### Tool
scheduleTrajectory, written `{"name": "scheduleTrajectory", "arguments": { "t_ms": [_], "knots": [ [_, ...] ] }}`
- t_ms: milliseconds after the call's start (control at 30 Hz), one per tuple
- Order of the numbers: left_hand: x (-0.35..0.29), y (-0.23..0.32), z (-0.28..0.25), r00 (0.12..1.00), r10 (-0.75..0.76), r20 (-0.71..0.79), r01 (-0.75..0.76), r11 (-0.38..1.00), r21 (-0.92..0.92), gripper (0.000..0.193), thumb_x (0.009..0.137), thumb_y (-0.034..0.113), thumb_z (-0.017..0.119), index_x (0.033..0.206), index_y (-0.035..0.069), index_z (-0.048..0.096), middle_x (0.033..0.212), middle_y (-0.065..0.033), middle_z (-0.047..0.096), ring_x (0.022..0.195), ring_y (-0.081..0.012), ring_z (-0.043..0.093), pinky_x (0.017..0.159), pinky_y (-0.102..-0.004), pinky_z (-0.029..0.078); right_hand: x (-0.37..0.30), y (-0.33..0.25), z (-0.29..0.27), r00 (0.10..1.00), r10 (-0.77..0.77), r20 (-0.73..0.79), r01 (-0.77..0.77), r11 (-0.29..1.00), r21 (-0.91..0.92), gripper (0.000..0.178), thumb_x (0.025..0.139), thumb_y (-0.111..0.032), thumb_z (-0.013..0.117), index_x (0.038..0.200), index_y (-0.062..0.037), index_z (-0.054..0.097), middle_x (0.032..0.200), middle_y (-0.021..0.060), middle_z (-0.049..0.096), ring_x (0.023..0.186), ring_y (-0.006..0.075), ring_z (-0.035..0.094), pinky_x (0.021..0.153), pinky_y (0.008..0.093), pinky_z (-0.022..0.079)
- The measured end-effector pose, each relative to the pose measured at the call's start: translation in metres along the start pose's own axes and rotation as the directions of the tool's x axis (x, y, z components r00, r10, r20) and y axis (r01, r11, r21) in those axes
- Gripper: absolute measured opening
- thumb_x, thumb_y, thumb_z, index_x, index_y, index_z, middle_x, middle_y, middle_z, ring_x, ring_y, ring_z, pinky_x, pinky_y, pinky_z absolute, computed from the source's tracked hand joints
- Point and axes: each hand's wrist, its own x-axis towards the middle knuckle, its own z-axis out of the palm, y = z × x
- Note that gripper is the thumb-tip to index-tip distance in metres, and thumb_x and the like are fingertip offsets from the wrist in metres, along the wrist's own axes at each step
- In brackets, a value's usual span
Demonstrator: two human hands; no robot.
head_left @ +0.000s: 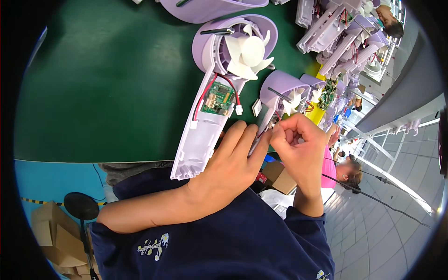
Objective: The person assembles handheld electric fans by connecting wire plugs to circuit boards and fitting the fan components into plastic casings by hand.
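Beneath my left hand [233,161] is the narrow handle of a small lilac fan [283,84] with white blades; my fingers close around it, hiding much of it. Thumb and forefinger of my right hand [298,144] pinch at the wires inside that handle, on what looks like a small white wire connector [272,124]. Just left of my hands lies a larger-looking lilac fan housing [196,140], open-faced, with white blades [247,52]. A green circuit board [218,99] sits in its handle, and red and black leads end in loose white plugs.
The green tabletop [102,93] stretches to the left. Another lilac fan housing [205,10] stands at the far edge. A heap of fan housings [333,35] fills the far right, near a yellow tray [318,113] with circuit boards. Cardboard boxes [53,233] are at lower left; a person in pink [328,168] is to the right.
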Motion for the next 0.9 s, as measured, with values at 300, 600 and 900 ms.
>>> {"name": "scheduleTrajectory", "arguments": {
  "t_ms": [300,600,900],
  "knots": [
    [0.001,0.001,0.001,1.0,-0.005,0.002,0.005,1.0,-0.022,0.047,0.078,0.014,0.068,0.124,0.007,0.069,0.121,-0.0069,0.063,0.116,-0.0257,0.058,0.091,-0.046,0.038,0.001,-0.016,-0.003,0.999,0.013,0.038,-0.008,0.99,-0.139,0.012,0.081,-0.003,0.076,0.078,-0.002,0.065,0.054,0.0019,0.051,0.045,0.01,0.046,0.046,0.0287,0.038],
    [0.0,0.003,-0.002,0.999,-0.031,0.037,0.031,0.999,-0.023,0.041,0.079,0.015,0.067,0.119,0.009,0.069,0.122,-0.0051,0.064,0.117,-0.0236,0.058,0.091,-0.0453,0.04,0.003,-0.027,-0.006,0.979,-0.171,0.112,0.2,0.916,-0.349,0.013,0.085,-0.003,0.074,0.082,-0.0047,0.062,0.065,0.0085,0.06,0.056,0.0277,0.062,0.052,0.0397,0.048],
    [0.0,0.001,-0.001,0.998,-0.053,0.021,0.054,0.998,-0.045,0.042,0.083,0.014,0.067,0.124,0.007,0.069,0.12,-0.0058,0.065,0.116,-0.0249,0.058,0.094,-0.0448,0.039,0.006,-0.014,-0.002,0.949,-0.302,0.091,0.316,0.905,-0.284,0.01,0.086,-0.004,0.074,0.088,-0.0031,0.064,0.075,0.0095,0.064,0.06,0.0269,0.065,0.055,0.0382,0.051]
  ]
}}
